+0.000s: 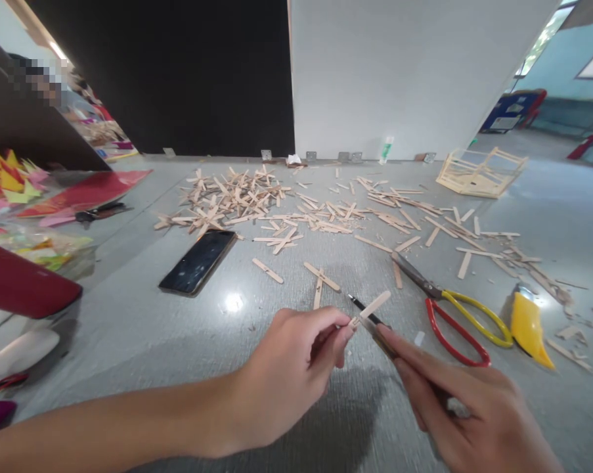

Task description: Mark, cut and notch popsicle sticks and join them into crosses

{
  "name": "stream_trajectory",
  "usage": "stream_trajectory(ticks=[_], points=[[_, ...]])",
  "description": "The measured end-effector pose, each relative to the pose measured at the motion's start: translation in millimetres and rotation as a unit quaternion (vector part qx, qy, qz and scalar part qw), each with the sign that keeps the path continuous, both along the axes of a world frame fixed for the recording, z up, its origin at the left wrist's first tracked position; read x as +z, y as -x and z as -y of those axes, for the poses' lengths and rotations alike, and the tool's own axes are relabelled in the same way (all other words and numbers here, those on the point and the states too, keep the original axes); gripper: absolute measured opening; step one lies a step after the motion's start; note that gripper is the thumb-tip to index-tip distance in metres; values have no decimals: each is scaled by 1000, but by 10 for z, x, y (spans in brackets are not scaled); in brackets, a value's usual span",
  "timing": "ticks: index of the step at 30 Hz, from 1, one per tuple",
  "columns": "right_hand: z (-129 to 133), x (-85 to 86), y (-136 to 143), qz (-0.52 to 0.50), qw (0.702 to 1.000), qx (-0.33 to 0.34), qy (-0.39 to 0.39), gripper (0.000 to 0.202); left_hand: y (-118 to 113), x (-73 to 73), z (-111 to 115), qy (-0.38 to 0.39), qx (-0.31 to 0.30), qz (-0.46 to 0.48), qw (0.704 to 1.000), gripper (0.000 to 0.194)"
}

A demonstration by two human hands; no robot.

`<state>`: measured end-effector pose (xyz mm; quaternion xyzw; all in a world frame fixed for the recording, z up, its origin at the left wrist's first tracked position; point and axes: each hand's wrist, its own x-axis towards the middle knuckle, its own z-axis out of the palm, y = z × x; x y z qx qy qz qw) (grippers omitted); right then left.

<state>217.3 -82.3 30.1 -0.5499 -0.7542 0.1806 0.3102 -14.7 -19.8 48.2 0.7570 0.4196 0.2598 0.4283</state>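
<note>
My left hand [296, 368] pinches a small wooden stick [376, 305] between thumb and forefinger, just below the middle of the view. The stick slants up to the right. My right hand [458, 401] is closed around a narrow metal tool [379, 337], whose tip meets the stick beside my left fingertips. A black pen [359, 304] lies partly behind the stick. Above my left hand, two sticks cross, one [322, 276] over the other. Scissors [431, 289] with one yellow and one red handle lie open to the right of the tool.
A phone [197, 263] lies left of centre. Piled sticks [237, 197] and scattered pieces stretch along the upright panels [404, 79]. A stick frame [482, 174] stands at back right, a yellow object [528, 328] at right. Red bottle [25, 279] and white mouse [25, 351] lie left.
</note>
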Motion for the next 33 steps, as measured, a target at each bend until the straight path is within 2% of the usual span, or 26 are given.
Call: stream_trajectory(ticks=[5, 8, 13, 18, 28, 33], points=[[3, 12, 50, -48, 995, 18, 87, 40, -4, -15, -3, -49, 47, 5, 998, 29], [9, 62, 63, -72, 996, 3, 53, 39, -5, 7, 0, -53, 51, 21, 997, 26], [9, 104, 20, -56, 998, 10, -1, 41, -12, 50, 31, 7, 26, 40, 999, 34], [24, 62, 17, -45, 999, 2, -9, 41, -2, 43, 47, -15, 28, 31, 999, 32], [3, 85, 31, -26, 999, 21, -32, 41, -3, 25, 63, -57, 10, 23, 998, 29], [-39, 115, 24, -31, 999, 25, -33, 41, -15, 43, 91, 8, 18, 40, 999, 33]])
